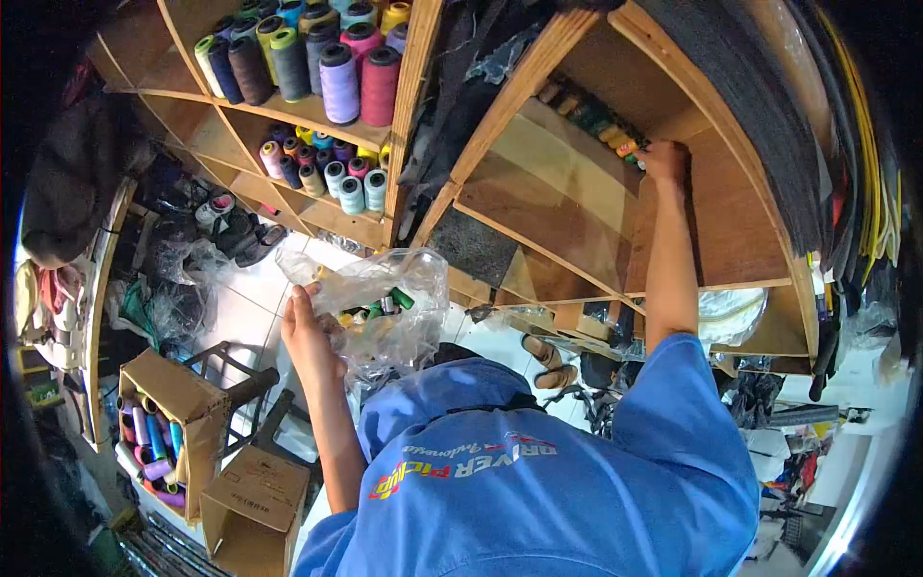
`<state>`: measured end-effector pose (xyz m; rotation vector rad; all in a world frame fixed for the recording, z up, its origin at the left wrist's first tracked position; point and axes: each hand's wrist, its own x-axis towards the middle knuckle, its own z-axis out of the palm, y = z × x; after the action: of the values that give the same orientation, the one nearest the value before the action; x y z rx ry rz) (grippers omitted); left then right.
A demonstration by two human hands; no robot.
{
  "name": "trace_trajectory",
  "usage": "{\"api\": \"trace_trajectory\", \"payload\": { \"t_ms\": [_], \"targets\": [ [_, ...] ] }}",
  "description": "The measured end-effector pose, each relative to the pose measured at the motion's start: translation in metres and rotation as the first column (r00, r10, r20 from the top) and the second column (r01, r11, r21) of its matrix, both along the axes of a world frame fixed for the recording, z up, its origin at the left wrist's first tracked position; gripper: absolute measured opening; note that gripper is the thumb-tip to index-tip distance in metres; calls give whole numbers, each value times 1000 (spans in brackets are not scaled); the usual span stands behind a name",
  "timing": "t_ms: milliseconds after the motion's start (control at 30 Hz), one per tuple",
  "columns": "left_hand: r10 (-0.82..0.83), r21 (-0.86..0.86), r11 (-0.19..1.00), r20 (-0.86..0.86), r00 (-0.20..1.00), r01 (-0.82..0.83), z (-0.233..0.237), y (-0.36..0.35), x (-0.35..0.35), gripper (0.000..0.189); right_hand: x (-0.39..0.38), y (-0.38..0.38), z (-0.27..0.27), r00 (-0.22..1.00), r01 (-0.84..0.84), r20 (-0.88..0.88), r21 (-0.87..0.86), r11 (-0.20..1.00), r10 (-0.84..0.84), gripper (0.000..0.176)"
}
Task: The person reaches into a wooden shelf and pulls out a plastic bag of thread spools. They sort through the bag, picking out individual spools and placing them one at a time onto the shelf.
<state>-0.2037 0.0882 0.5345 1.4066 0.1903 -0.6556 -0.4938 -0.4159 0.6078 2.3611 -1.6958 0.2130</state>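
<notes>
clear plastic bag point(385, 298) of small spools hangs in front of the lower shelves, its edge clenched in left hand point(306, 332), right hand point(663, 159) up inside wooden shelf point(577, 207) touching end of small spool row point(588, 113), its finger grip can't tell, big thread cones point(332, 72) upper left.
</notes>
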Motion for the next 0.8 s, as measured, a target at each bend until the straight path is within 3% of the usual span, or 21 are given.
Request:
{"api": "trace_trajectory", "payload": {
  "t_ms": [67, 267, 467, 567, 600, 667, 700, 733, 767, 800],
  "targets": [
    [4, 10, 1000, 9, 1000, -4, 2, -3, -2, 39, -3, -23, -19, 1000, 26, -2, -18, 1000, -26, 34],
    [64, -2, 998, 30, 998, -64, -4, -1, -4, 38, 30, 17, -1, 969, 246, 27, 11, 969, -246, 31],
    [32, -62, 998, 4, 999, -32, -2, 4, -4, 38, 17, 2, 1, 993, 99, 60, 34, 994, -101, 31],
    [40, -42, 998, 37, 999, -38, 6, 1, -8, 42, 21, 18, 16, 977, 29, 214, -92, 995, -9, 31],
    [26, -25, 999, 37, 999, -25, 9, 2, -8, 42, 27, 38, 28, 934, -88, 355, 150, 985, 30, 31],
    [17, -16, 1000, 29, 999, -16, 13, 1, -10, 39, 49, 105, 57, 788, -391, 616, 522, 758, -18, 30],
    [23, -24, 999, 23, 999, -22, 14, 0, -11, 37, 58, 140, 64, 780, -544, 621, 611, 575, 78, 29],
    [30, -34, 999, 19, 999, -29, 15, -1, -10, 34, 73, 179, 62, 791, -570, 611, 721, 394, 25, 27],
    [17, -43, 999, 21, 1000, -16, 15, -1, -10, 36, 91, 215, 56, 777, -629, 615, 761, 156, 132, 24],
    [4, -51, 999, 23, 1000, -3, 13, 0, -10, 38, 110, 249, 43, 766, -639, 642, 764, -87, 8, 25]
  ]
}}
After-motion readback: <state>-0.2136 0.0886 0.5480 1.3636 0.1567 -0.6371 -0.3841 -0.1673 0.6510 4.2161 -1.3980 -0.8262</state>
